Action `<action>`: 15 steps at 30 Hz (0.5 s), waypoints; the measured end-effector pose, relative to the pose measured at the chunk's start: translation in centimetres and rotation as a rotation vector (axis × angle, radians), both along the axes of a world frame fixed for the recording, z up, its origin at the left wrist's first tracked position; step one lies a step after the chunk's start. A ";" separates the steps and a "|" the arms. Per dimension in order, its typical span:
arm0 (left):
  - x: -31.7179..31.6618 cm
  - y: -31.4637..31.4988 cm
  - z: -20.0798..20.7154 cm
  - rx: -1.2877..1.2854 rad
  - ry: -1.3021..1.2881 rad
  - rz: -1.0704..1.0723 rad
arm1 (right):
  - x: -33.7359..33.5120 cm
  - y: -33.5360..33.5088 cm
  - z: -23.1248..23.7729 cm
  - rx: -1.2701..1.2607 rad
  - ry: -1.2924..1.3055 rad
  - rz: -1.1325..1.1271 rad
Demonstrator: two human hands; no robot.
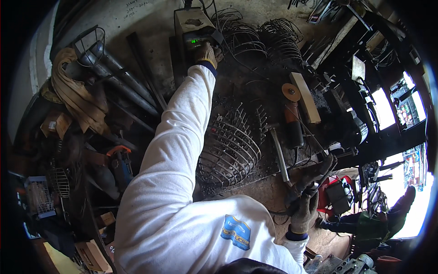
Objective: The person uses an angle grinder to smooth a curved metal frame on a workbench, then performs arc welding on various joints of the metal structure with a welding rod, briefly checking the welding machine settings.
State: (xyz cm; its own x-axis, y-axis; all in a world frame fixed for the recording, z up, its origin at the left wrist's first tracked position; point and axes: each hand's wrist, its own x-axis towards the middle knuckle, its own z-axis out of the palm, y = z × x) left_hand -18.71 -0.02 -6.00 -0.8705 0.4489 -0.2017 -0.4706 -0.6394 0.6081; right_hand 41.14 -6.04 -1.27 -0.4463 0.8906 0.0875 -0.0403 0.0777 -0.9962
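While beige-gloved left hand [208, 54] sits at front of boxy pale-topped machine [194, 20], upper centre, can't tell its grip; beige-gloved right hand [305, 213] closed round dark elongated tool [315, 176], lower right. Best: small panel adjustments, eyes on green readout [194, 41], tool held steady.

The view looks down from the wearer's head, through the left of two side-by-side fisheye lenses, upright and unmirrored. The white shirt [219, 214] fills the lower middle close to the lens, the left sleeve [173, 137] running up the frame. Farther off come the left hand [209, 54] near the top, the right hand [305, 211] at lower right, and the table [248, 89] between. The wide field takes in the wall [155, 27] above and the bright opening [383, 109] at right, curving toward a dark round rim.
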 end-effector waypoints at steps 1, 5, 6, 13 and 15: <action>-0.2 -0.1 0.0 0.010 0.005 -0.007 | 0.1 0.1 -0.2 -0.011 0.012 0.016; 0.3 -0.1 0.0 -0.017 0.027 0.002 | 0.0 0.1 -0.5 -0.003 -0.010 0.033; 0.3 -0.1 -0.1 -0.007 0.045 -0.003 | 0.0 0.1 -0.6 -0.002 -0.009 0.033; 0.2 -0.2 0.0 0.035 0.015 -0.025 | 0.0 0.3 -0.8 0.027 0.013 0.047; 0.2 0.0 -0.1 0.027 0.015 -0.015 | -0.1 0.2 -0.6 0.032 0.015 0.056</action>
State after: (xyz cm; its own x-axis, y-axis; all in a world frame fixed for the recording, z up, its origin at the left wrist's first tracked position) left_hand -18.50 -0.04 -6.09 -0.8665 0.4670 -0.1762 -0.4710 -0.6484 0.5981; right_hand 41.06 -5.82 -1.91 -0.4941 0.8608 0.1221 -0.0600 0.1064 -0.9925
